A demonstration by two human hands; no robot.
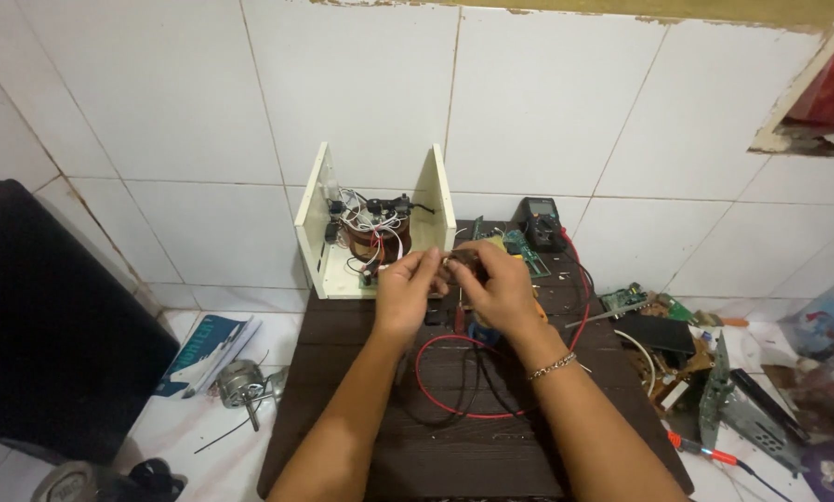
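Note:
My left hand [406, 284] and my right hand [496, 284] meet over the back of a dark wooden table [436, 437]. Together they pinch a small dark component [456, 260] between the fingertips; its exact kind is hidden by my fingers. Just behind the hands stands an open cream metal case [317, 232] with a copper-wound transformer [375, 232] and tangled wires inside. A red cable [431, 376] and a black cable loop on the table under my wrists. My right wrist wears a thin bracelet [553, 366].
A multimeter [540, 221] and a green circuit board [527, 253] lie at the table's back right. Boards, parts and metal brackets [724, 390] litter the floor on the right. A small motor [240, 381] and a booklet [208, 349] lie on the left, beside a black panel [45, 325].

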